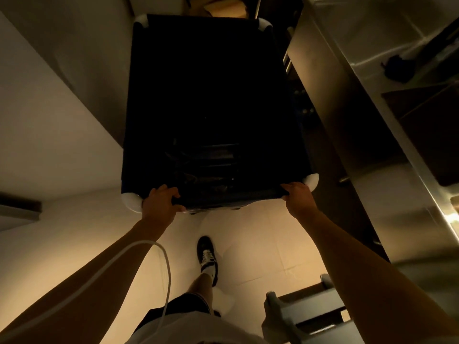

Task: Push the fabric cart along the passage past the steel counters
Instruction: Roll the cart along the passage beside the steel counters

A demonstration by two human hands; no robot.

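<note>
Left of the steel counter (387, 125), L hand (159, 203) & R hand (299, 198) are both gripping the fabric cart (211, 95) near rim, fingers curled over.

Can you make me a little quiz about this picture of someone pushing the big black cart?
1. True or false: both hands hold the near edge of the cart.
2. Which side of the cart is the steel counter on? A) the person's left B) the person's right
3. Fill in: one foot in a dark ____ is stepping forward on the floor.

Key
1. True: the left hand and the right hand each grip that edge near a white corner.
2. B
3. shoe
</note>
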